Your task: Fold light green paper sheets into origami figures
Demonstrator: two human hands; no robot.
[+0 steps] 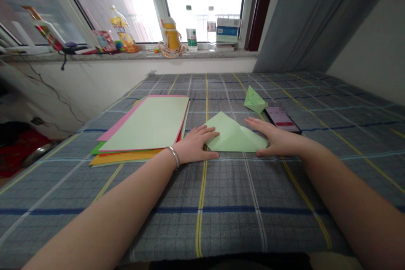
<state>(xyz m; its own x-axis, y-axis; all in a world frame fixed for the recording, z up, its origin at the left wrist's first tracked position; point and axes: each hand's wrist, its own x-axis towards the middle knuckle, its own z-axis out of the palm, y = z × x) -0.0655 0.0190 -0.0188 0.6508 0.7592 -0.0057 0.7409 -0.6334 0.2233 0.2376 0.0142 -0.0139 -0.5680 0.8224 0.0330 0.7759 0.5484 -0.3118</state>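
A light green folded sheet of paper lies on the checked cloth between my two hands, its peak pointing away from me and its long edge toward me. My left hand, with a silver bangle at the wrist, rests flat with fingers spread over the paper's left corner. At the right corner, my right hand has thumb and fingers apart, its tips by the paper's edge; whether they touch it is hard to see. Farther back stands a small green folded paper piece.
To the left lies a stack of coloured paper sheets. A phone with its screen lit is just beyond my right hand. On the windowsill stand several bottles, a yellow cup and boxes.
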